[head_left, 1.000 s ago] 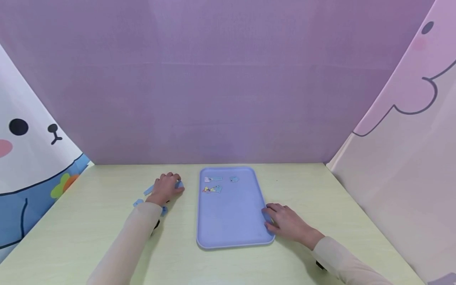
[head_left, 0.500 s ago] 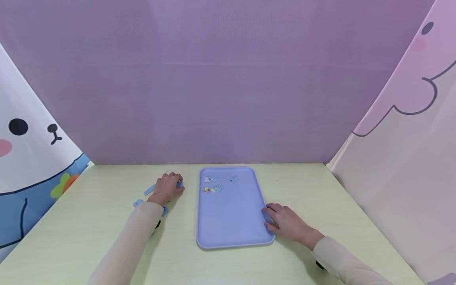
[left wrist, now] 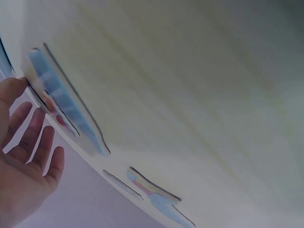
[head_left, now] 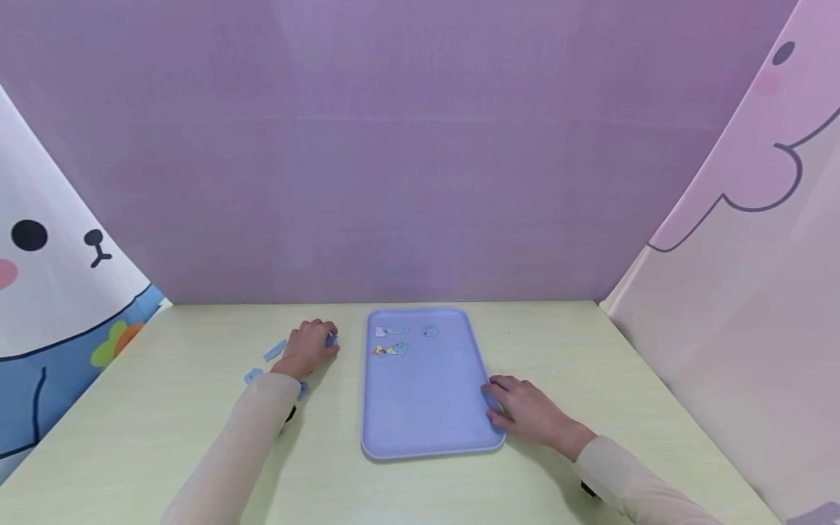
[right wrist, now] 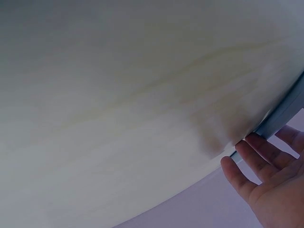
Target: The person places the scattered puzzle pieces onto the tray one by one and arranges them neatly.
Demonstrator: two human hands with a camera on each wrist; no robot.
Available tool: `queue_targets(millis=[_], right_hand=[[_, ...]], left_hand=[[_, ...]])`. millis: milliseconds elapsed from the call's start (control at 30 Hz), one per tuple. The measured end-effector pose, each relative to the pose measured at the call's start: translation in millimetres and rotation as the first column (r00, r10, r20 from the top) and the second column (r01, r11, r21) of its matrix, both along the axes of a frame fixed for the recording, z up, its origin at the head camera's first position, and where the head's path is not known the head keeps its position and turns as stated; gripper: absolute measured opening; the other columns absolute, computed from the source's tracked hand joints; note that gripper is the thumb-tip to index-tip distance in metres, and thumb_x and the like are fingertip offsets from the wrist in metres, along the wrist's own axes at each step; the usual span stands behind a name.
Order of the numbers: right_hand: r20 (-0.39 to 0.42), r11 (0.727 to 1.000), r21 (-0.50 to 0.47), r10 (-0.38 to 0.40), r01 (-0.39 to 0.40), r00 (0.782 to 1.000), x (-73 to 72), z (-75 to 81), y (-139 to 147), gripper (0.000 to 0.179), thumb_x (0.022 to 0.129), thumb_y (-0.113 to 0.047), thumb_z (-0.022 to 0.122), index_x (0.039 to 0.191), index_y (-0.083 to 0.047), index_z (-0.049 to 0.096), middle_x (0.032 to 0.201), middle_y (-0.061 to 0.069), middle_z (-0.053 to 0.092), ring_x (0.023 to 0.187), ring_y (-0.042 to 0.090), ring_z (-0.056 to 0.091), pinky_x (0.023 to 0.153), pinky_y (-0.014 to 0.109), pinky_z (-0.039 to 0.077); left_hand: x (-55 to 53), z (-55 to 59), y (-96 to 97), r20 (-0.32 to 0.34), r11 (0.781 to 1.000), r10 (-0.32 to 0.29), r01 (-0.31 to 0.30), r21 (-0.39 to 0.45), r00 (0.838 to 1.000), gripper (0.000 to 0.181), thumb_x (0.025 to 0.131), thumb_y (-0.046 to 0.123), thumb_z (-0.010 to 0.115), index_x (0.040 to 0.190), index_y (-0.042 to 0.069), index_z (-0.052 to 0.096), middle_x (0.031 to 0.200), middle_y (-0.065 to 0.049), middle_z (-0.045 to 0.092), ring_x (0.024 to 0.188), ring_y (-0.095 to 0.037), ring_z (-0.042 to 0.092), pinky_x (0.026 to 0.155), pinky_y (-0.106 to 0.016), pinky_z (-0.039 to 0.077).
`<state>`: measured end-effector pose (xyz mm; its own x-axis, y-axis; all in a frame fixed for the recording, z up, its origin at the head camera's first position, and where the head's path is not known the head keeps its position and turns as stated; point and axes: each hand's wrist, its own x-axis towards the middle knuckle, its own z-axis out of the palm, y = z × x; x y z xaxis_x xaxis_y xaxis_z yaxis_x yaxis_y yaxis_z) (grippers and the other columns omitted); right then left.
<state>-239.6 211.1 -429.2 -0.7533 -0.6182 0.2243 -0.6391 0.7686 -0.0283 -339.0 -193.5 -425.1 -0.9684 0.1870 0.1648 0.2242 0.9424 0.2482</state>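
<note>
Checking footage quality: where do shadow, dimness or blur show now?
Head: shadow beside the left beige sleeve; small colour-printed flat pieces lack detail. Left wrist: long blue flat piece looks soft. Right wrist: upper left dim, blurry dark patch on the pale wood-grained table.

Plain purple wall behind pale table

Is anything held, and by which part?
A hold cannot be told: the left hand touches the edge of a blue piece, the right hand the tray rim.
</note>
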Motion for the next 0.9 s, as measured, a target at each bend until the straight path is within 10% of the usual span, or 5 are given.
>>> queue_targets(millis=[433, 900], right_hand=[[0.007, 1.000, 0.016, -0.015, 0.015, 1.000, -0.3, -0.2, 0.2, 0.041, 0.086, -0.031, 0.059, 0.118, -0.005, 0.058, 0.120, 0.015, 0.057, 0.111, 0.029, 0.054, 0.084, 0.045, 0.047], [-0.006, 1.000, 0.013, -0.016, 0.016, 1.000, -0.5, -1.2, 0.4, 0.041, 0.086, -0.031, 0.059, 0.117, -0.005, 0.058, 0.119, 0.015, 0.057, 0.110, 0.029, 0.055, 0.083, 0.044, 0.048]], left_hand=[[1.7, 0.0, -0.8, -0.024, 0.999, -0.037, 0.036, -0.016, 0.999, 0.032, 0.082, 0.023, 0.066, 0.108, 0.006, 0.064, 0.101, -0.014, 0.062, 0.095, -0.035, 0.055, 0.078, -0.052, 0.045], [5.3, -0.9, -0.3, -0.188, 0.987, -0.156, 0.147, -0.061, 0.970, 0.025, 0.078, 0.023, 0.071, 0.098, 0.008, 0.067, 0.095, -0.011, 0.063, 0.086, -0.032, 0.057, 0.069, -0.048, 0.049]])
